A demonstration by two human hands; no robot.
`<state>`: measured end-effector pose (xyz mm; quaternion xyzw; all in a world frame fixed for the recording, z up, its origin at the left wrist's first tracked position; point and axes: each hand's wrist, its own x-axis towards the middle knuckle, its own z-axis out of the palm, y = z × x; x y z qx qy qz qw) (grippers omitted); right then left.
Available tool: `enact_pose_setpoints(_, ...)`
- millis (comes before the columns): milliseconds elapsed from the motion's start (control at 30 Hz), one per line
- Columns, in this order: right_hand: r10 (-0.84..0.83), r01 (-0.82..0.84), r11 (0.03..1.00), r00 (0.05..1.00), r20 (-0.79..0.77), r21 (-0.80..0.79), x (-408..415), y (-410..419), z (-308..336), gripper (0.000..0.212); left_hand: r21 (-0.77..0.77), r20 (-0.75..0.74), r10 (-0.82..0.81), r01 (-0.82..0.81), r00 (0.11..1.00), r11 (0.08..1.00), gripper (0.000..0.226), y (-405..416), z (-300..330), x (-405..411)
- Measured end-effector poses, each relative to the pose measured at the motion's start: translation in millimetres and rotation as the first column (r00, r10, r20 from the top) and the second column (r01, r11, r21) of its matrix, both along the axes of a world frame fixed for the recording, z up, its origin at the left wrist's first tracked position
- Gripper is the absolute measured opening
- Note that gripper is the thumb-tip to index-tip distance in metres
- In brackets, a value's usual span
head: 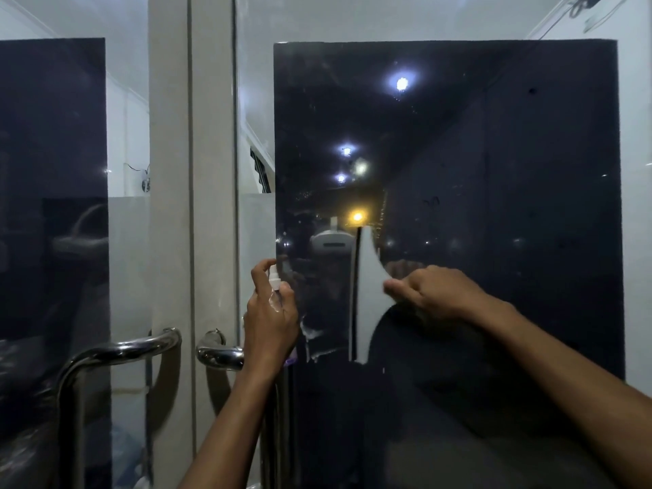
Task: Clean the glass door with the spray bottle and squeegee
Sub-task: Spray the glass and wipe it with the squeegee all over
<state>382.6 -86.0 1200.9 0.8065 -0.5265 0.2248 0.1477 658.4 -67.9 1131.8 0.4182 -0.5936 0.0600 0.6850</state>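
**Squeegee pass across the wet pane**

Glass door (494,171): large dark pane, reflecting ceiling lights, filling most of the view right of the pale door frame (192,206). Streaks and runs of liquid visible low on the pane, just left of the blade. Best worked in overlapping strips across the wet patch, so no spray dries into marks.

Squeegee (365,294): flat against the glass at mid-height, blade edge upright, pale body flaring toward the handle. Worth keeping even pressure along the whole blade and a steady line; judged likely to leave a trail if tilted off the glass.

Chrome door handles (148,342): low left, beside the frame, well clear of the stroke.

Right hand (437,294): fingers curled round the squeegee handle, gripping it, knuckles toward the camera. Firm wrist advised, with the push coming from the forearm.

Left hand (270,322): wrapped round the spray bottle (276,287), near the pane's left edge, forefinger raised over the nozzle. Bottle mostly hidden by the fingers; only the small white top and a clear neck visible. Better held aside from the blade's path, ready for a short burst on any dry spot.
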Motion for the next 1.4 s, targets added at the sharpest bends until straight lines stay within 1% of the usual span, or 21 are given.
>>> enact_pose_setpoints(67, 0.048, -0.048, 0.999, 0.995, -0.090, 0.003, 32.5, 3.1, -1.0, 0.073, 0.006, 0.004, -0.019, 0.019, 1.000, 1.000, 0.031, 0.7, -1.2, -0.6)
enact_pose_setpoints(133, 0.075, -0.085, 0.996, 0.971, -0.227, -0.033, 64.0, 2.8, -5.6, 0.075, 0.020, 0.014, -0.037, 0.037, 0.999, 0.999, 0.032, 1.7, -2.3, -0.7)
enact_pose_setpoints(167, 0.073, -0.091, 0.995, 0.957, -0.280, -0.050, 75.4, 2.4, -8.3, 0.075, 0.025, 0.017, -0.041, 0.041, 0.999, 0.999, 0.033, 2.0, -2.6, -0.6)
enact_pose_setpoints(233, 0.029, -0.046, 0.998, 0.944, -0.329, -0.044, 83.6, -2.4, -12.6, 0.074, 0.030, 0.012, -0.031, 0.031, 0.999, 0.999, 0.034, 1.8, -2.8, 0.0)
enact_pose_setpoints(333, -0.033, 0.056, 0.996, 0.958, -0.284, 0.075, 66.9, -11.8, -13.2, 0.068, 0.040, -0.013, 0.002, -0.001, 1.000, 0.999, 0.034, 1.7, -1.6, 0.2)
enact_pose_setpoints(433, -0.061, 0.103, 0.974, 0.977, -0.204, 0.201, 39.2, -12.8, -10.2, 0.067, 0.069, -0.024, 0.048, -0.046, 0.999, 0.997, 0.034, 4.0, 0.4, -0.9)
enact_pose_setpoints(500, -0.074, 0.121, 0.957, 0.980, -0.183, 0.263, 27.3, -11.3, -10.7, 0.066, 0.096, -0.028, 0.085, -0.082, 0.996, 0.992, 0.034, 6.0, -0.1, -1.6)
enact_pose_setpoints(567, -0.087, 0.132, 0.960, 0.979, -0.187, 0.248, 21.7, -9.7, -14.8, 0.067, 0.114, -0.038, 0.100, -0.095, 0.994, 0.989, 0.034, 7.5, -1.4, -2.1)
enact_pose_setpoints(667, -0.084, 0.110, 0.983, 0.981, -0.173, 0.145, 22.5, -5.9, -23.6, 0.070, 0.120, -0.029, 0.103, -0.099, 0.994, 0.988, 0.034, 8.8, -1.3, -3.6)
enact_pose_setpoints(733, -0.060, 0.075, 0.992, 0.989, -0.138, 0.105, 32.6, -1.6, -28.0, 0.067, 0.127, -0.019, 0.115, -0.111, 0.993, 0.986, 0.035, 8.8, -1.6, -4.3)
enact_pose_setpoints(833, -0.034, 0.044, 0.998, 0.980, -0.196, 0.050, 66.8, -1.0, -21.1, 0.067, 0.140, -0.018, 0.119, -0.115, 0.993, 0.983, 0.035, 10.2, -2.0, -5.3)
enact_pose_setpoints(933, -0.044, 0.046, 0.999, 0.969, -0.241, 0.003, 101.5, -6.2, -8.1, 0.068, 0.146, -0.025, 0.115, -0.110, 0.993, 0.983, 0.036, 12.0, -1.2, -5.1)
enact_pose_setpoints(1034, -0.059, 0.066, 0.998, 0.975, -0.214, 0.025, 99.7, -15.2, -6.9, 0.069, 0.150, -0.036, 0.112, -0.106, 0.993, 0.983, 0.037, 13.7, -0.6, -5.1)
enact_pose_setpoints(1134, -0.074, 0.090, 0.990, 0.987, -0.145, 0.106, 64.3, -20.0, -17.4, 0.062, 0.150, -0.037, 0.116, -0.109, 0.993, 0.983, 0.036, 14.5, -1.3, -5.2)
enact_pose_setpoints(1234, -0.097, 0.107, 0.980, 0.993, -0.063, 0.168, 29.4, -15.0, -24.2, 0.062, 0.148, -0.034, 0.127, -0.120, 0.991, 0.982, 0.036, 13.9, -1.2, -5.5)
enact_pose_setpoints(1334, -0.087, 0.090, 0.985, 0.996, -0.026, 0.150, 23.6, -5.1, -28.2, 0.068, 0.151, -0.028, 0.113, -0.107, 0.993, 0.983, 0.036, 14.3, -2.8, -5.9)
enact_pose_setpoints(1400, -0.037, 0.039, 0.996, 0.999, -0.018, 0.075, 38.5, 1.1, -30.4, 0.070, 0.147, -0.025, 0.104, -0.099, 0.994, 0.984, 0.036, 15.0, -3.9, -5.7)
